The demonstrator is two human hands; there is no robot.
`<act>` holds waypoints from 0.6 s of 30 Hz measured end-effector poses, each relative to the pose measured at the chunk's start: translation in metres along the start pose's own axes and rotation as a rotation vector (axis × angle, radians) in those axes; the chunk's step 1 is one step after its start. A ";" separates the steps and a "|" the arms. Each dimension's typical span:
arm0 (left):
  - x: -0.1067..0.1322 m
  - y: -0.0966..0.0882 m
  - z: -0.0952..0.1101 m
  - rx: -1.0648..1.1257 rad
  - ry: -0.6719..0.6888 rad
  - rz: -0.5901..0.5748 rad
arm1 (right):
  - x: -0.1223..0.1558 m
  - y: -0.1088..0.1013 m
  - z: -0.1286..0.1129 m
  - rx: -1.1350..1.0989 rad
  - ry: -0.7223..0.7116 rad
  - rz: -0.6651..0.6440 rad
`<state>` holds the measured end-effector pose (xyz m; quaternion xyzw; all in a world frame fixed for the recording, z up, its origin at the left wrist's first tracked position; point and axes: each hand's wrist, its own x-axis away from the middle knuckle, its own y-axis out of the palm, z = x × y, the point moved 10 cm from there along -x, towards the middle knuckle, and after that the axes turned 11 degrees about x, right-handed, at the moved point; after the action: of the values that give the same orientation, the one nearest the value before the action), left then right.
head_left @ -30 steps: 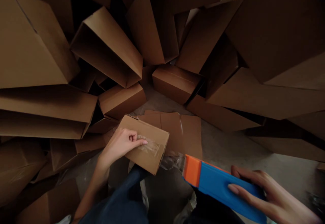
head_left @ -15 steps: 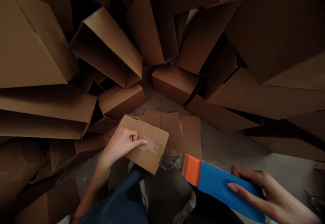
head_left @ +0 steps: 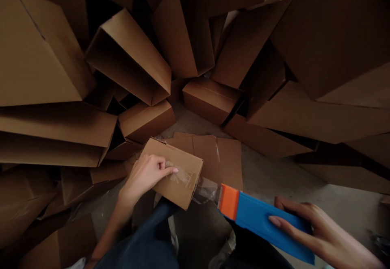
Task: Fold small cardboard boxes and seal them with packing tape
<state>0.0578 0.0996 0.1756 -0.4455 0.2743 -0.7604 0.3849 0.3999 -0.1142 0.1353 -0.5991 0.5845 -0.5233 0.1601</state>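
Note:
A small brown cardboard box (head_left: 175, 194) sits tilted above my lap at the lower middle. My left hand (head_left: 149, 171) lies over its left side, fingers curled, with the thumb pressing on a wrinkled strip of clear tape (head_left: 183, 175) stuck to the top face. At the lower right, my right hand (head_left: 307, 224) grips a blue tape dispenser (head_left: 258, 220) between thumb and fingers. Its orange end (head_left: 230, 202) has a toothed edge and points toward the box. Clear film (head_left: 205, 190) shows between the box and that orange end.
Open and tipped cardboard boxes are piled all around, such as an open box (head_left: 137, 57) at upper left and a closed-looking one (head_left: 210, 98) ahead. Flattened cardboard (head_left: 225, 159) lies on the concrete floor (head_left: 274, 179) beyond my hands.
My right hand and the tape dispenser have shifted slightly left and up, nearer the box. My left hand and the box have hardly moved.

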 end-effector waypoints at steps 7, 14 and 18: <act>0.005 -0.005 0.000 -0.048 -0.063 0.052 | -0.001 0.001 0.002 -0.004 0.019 -0.014; 0.004 -0.005 -0.002 -0.046 -0.069 0.027 | -0.002 0.002 -0.001 -0.012 0.037 -0.033; 0.004 -0.005 -0.003 -0.060 -0.077 0.023 | -0.006 -0.004 -0.017 -0.018 0.006 -0.057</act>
<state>0.0524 0.0991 0.1798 -0.4824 0.2873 -0.7296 0.3903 0.3895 -0.1008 0.1428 -0.6153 0.5722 -0.5244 0.1380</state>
